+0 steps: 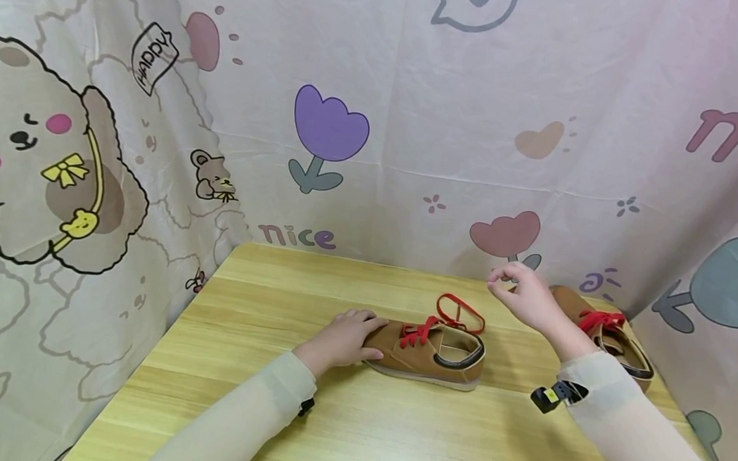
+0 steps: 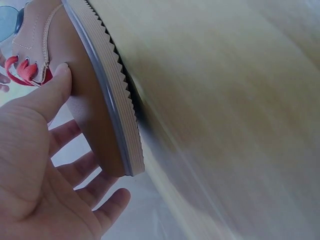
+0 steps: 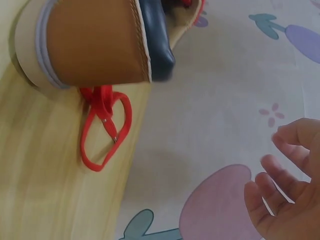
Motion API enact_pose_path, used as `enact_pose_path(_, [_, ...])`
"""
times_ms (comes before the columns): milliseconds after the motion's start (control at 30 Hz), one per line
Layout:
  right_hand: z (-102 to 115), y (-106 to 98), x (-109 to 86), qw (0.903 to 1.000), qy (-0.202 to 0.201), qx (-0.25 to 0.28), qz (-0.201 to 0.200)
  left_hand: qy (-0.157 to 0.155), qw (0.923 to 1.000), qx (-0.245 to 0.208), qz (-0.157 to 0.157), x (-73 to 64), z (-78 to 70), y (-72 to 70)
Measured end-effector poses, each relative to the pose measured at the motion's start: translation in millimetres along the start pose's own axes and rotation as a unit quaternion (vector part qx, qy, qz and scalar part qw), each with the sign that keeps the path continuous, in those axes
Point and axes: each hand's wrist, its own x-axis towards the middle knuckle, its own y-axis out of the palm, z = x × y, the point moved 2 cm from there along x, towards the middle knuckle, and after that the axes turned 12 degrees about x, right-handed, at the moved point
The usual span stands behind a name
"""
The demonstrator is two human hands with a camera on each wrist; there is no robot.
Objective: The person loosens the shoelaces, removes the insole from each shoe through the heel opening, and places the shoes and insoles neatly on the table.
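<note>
One of my hands, the left hand (image 1: 339, 338), grips the toe of the near brown shoe (image 1: 399, 363), thumb on its near side and fingers across the front. The fingers of my right hand (image 1: 530, 297) curl loosely in the air past the heel, with nothing that I can see in them. By my reading I am at the steadying step: left fingers pin the shoe, right fingers are free for the red lace (image 3: 102, 102), whose loose loop lies on the bench (image 1: 363, 434) just beyond the heel end. The next move, I judge, calls for lowering my right fingers to that loop and pinching it, with no slackening at the toe.

The shoe sits sole down in the middle of the bench. Its toe points to my left, its heel to my right; the long axis runs nearly straight across in front of me, the heel a touch nearer.

Farther right, partly behind my right forearm, sits the second shoe (image 1: 569, 305), toe pointing away and leftward, so its axis slants against the first.
</note>
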Motion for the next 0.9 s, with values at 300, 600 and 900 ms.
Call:
enact_pose_path(300, [5,15,-12.5,0.9996,-0.022,-0.011,0.016,0.002,1.0,0.001,-0.001,-1.2,0.2,1.0])
enact_pose_path(600, [3,32,-21.0,0.9991,-0.028,-0.018,0.027,0.003,1.0,0.002,-0.007,-1.7,-0.8,0.8])
enact_pose_path(900, [-5,47,-24.4,0.9983,-0.043,-0.009,0.039,0.003,0.9999,0.008,-0.01,-1.2,-0.8,1.6])
